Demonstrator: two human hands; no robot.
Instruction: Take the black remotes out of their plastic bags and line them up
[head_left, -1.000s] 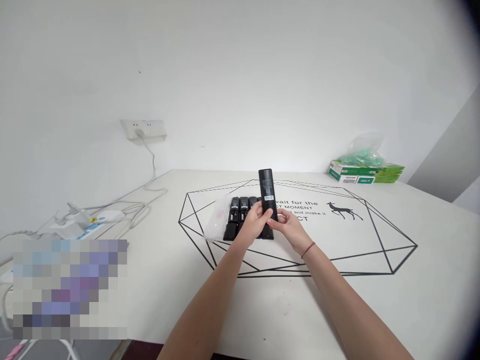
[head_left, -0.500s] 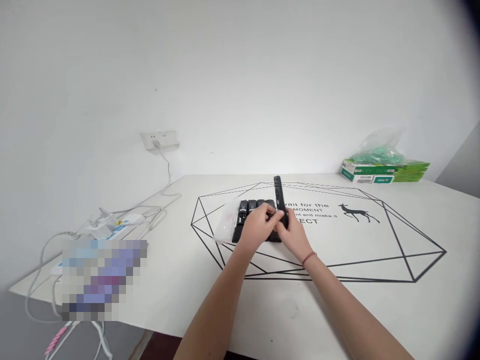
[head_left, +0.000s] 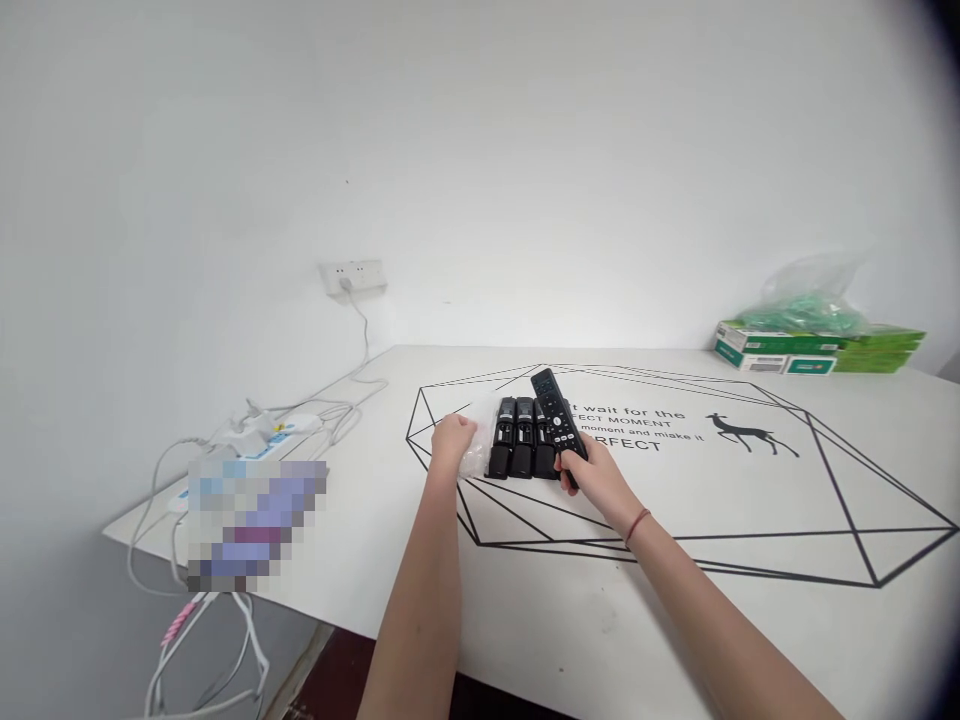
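My right hand (head_left: pixel 589 470) is closed round the lower end of a black remote control (head_left: pixel 556 412), its buttons facing up toward me and its top tilted to the left. Beneath and left of it lie several black remotes (head_left: pixel 523 437) side by side, backs up, their battery compartments uncovered. The held remote partly covers the rightmost of these. At their left is a crumpled clear plastic bag (head_left: pixel 478 450). My left hand (head_left: pixel 452 440) has its fingers curled on the bag's left edge, pinching it.
The white table (head_left: pixel 360 560) carries black line art, lettering and a deer print. Left are tangled cables (head_left: pixel 334 425), a power strip (head_left: pixel 292 432) and a blurred-out patch. Green and white boxes (head_left: pixel 795 350) topped by a plastic bag (head_left: pixel 806 300) stand at the back right.
My left hand has left the held remote and moved left to the plastic bag. My right hand has turned the remote so its button face shows. The view has shifted left.
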